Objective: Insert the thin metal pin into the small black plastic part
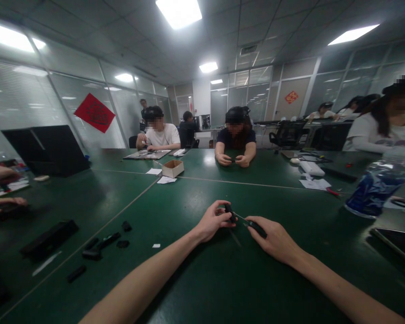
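My left hand (213,221), its fingers curled, grips a small black part (230,213) just above the green table. What kind of part it is cannot be made out. In my right hand (274,238) is a screwdriver (257,227) with a black handle, the fingers wrapped round it. Its thin metal shaft points left and reaches up to the black part; whether the tip sits in a screw is too small to tell. Left of my forearm several loose black pieces (101,245) lie on the table, with a small white scrap (156,245) nearer to me.
A long black block (49,237) lies at the left, near another person's hand (8,204). Ahead stands a small open cardboard box (173,169). A water bottle (374,189) and a phone (396,243) are at the right. Two people (235,139) sit working across the green table (195,198).
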`<state>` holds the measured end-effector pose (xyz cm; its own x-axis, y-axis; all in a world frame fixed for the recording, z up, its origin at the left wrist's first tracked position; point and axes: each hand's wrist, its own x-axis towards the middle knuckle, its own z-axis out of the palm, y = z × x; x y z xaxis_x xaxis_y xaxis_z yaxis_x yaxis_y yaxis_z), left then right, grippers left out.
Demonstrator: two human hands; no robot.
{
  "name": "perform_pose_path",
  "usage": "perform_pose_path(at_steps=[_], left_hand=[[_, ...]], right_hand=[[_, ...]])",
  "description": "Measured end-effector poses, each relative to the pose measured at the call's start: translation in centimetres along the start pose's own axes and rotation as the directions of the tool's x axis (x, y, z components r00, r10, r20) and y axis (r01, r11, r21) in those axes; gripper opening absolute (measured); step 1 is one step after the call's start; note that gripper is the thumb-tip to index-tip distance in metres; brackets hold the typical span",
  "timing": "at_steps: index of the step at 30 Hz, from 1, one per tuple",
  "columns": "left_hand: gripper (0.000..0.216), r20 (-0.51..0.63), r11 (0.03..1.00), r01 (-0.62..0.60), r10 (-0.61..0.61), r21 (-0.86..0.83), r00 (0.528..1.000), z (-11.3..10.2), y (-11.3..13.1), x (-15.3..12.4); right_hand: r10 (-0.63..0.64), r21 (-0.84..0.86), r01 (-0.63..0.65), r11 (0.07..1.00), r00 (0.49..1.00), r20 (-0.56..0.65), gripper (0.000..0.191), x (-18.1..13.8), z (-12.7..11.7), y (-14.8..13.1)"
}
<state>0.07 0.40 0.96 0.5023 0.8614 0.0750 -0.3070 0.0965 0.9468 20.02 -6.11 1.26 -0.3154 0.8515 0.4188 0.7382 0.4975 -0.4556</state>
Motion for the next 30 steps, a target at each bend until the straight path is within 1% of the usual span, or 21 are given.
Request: perform_pose_path(at_steps=[3,11,19,24,30], left_hand=[[0.042,0.009,1.000,-0.013,0.013,-0.003,1.000,-0.02,-0.03,-0.04],[0.037,0.016,0.999,-0.046,0.046,0.024,0.999,-0.13,-0.14,-0.07],[0.030,0.003,1.000,-0.008,0.008,0.004,1.000,0.18,0.34,-0.16],[0.033,-0.008,0.999,0.024,-0.025,-0.038,1.000,0.04,0.20,0.06],[0.033,-0.002,1.000,0.012,-0.012,-0.004,1.000,0.02,0.15,0.07]], right_hand=[[-0.026,-0.013,0.026,1.000,1.000,-0.014,0.029,0.01,0.08,0.00],[-0.036,-0.034,0.036,0.999,0.999,0.004,0.028,-0.08,0.27,0.26],[-0.010,-0.029,0.011,1.000,1.000,0.029,0.029,-0.04,0.06,0.02],[-0.003,-0.037,0.005,0.999,0.998,0.058,0.030,-0.02,-0.17,-0.25],[-0.010,-0.043,0.012,0.999,0.999,0.054,0.031,-0.07,-0.14,-0.14]])
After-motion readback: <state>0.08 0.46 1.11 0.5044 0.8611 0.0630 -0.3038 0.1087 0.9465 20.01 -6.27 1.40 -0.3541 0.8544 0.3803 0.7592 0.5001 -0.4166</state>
